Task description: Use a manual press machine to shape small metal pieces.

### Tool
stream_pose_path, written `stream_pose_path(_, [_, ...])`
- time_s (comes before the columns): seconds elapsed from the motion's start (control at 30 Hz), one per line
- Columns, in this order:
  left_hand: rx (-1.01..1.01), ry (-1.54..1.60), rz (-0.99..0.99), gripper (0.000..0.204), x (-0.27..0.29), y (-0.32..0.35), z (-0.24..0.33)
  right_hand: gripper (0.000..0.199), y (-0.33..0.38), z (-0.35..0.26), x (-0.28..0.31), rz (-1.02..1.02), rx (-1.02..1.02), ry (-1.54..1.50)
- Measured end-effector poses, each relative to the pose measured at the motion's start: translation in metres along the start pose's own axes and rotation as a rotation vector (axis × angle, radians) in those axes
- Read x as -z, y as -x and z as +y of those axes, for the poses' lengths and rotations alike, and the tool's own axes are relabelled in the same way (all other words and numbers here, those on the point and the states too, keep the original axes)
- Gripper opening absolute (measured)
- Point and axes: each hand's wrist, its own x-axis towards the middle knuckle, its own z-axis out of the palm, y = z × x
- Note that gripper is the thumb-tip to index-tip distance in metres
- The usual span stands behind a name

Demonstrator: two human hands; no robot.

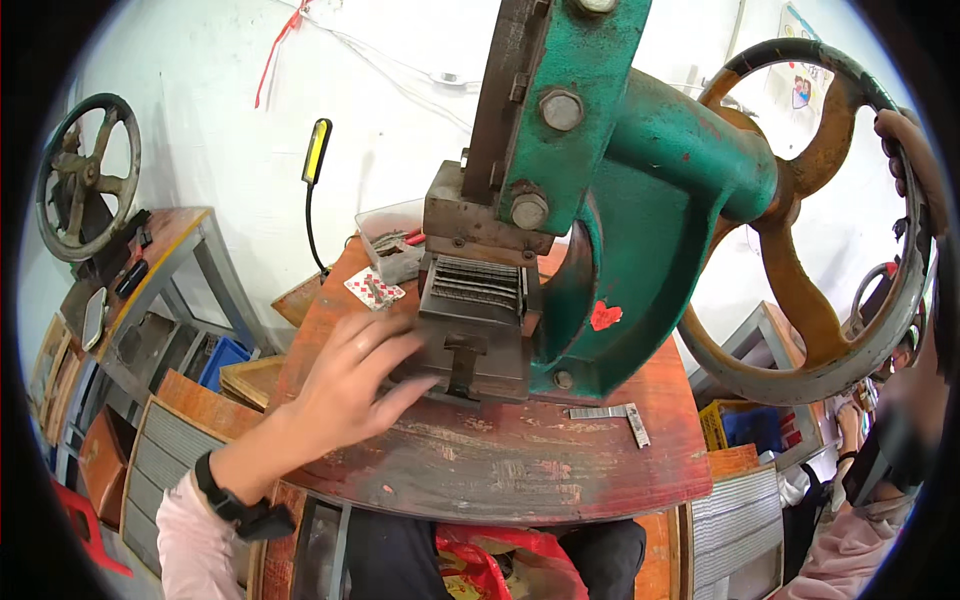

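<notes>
Left grip (345, 385) spread beside dark, blocky steel die (500, 362). Right grip (917, 155) clasped circular, grey-brown metal handwheel (800, 285), likely heavy, best rim-held.

No words or numbers can be read. A playing card (359, 283) at the far left of the table (450, 470) shows several red diamond signs, and a red heart-shaped sticker (605, 316) stands on the green press (645, 265). On the far wall (230, 100), at right, a paper (801, 92) bears a small coloured picture.
</notes>
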Motion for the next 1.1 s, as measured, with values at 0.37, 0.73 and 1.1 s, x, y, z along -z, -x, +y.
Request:
stream_pose_path(0.37, [0.104,-0.014,-0.311,0.06,-0.033,-0.086,-0.02,0.015,0.006,-0.001,0.003,-0.029,0.065,-0.052])
stream_pose_path(0.73, [-0.107,-0.332,-0.22,0.042,-0.033,-0.079,0.005,0.01,0.023,-0.023,-0.022,-0.034,0.007,-0.223])
stream_pose_path(1.1, [-0.015,0.21,-0.418,0.043,0.006,-0.017,0.094,0.04,-0.029,0.044,-0.003,0.2,0.08,0.211])
